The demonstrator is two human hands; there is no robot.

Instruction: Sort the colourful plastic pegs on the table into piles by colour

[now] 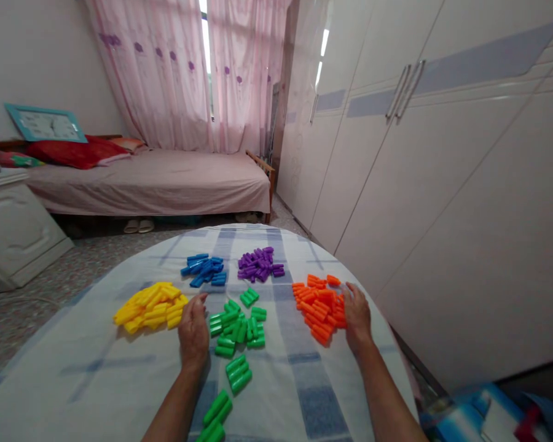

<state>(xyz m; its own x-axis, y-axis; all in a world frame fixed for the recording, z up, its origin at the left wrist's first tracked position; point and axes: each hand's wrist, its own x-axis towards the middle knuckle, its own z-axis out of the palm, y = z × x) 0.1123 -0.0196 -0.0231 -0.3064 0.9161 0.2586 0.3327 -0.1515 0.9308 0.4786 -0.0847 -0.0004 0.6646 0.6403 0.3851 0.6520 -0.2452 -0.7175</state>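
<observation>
My left hand (pixel 194 328) rests on edge between the yellow plastic pieces (pixel 152 307) and the green plastic pieces (pixel 237 325), its fingers stretched out and nothing seen in it. On the other side, my right hand (pixel 357 313) lies against the right edge of the orange plastic pieces (pixel 320 307), fingers extended; its palm side is partly hidden. Farther back are a blue pile (pixel 205 270) and a purple pile (pixel 259 265) of small tube-like pieces. Some green pieces (pixel 238 373) trail from their pile toward the near edge.
A checked cloth covers the round table (pixel 120 380). Behind it stands a bed (pixel 188 178) with red pillows (pixel 78 151) and a blue-framed clock (pixel 48 124). White wardrobes (pixel 373 184) line the right side. A white cabinet (pixel 18 227) stands at left.
</observation>
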